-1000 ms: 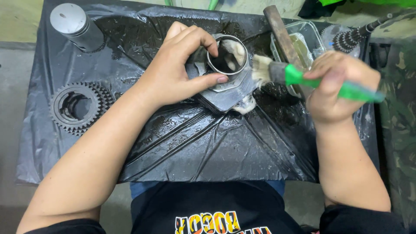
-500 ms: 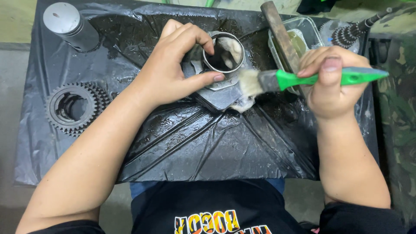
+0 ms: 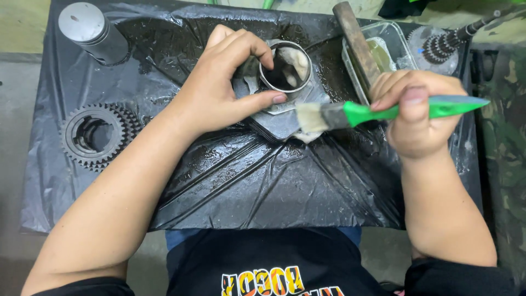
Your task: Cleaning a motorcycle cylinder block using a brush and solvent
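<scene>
Metal cylinder sleeve with flanged base, upright at top centre of wet black plastic sheet, bore facing up, foamy residue inside. Left hand clamped on it, thumb on the flange, fingers curled over the rim. Right hand closed around green-handled paintbrush, bristles just beside the flange edge, apparently touching. Risks, as judgement: sheet slick with fluid, so sleeve likely to skate or tip if brush pushes sideways harder than the thumb holds; flange edges near the thumb, possible nick if grip slips. Clear tray of liquid with wooden handle lying across it close behind brush hand; elbow swing could upset it. Gear cluster at left and grey canister top left well apart, low risk. Splined shaft top right near tray.
</scene>
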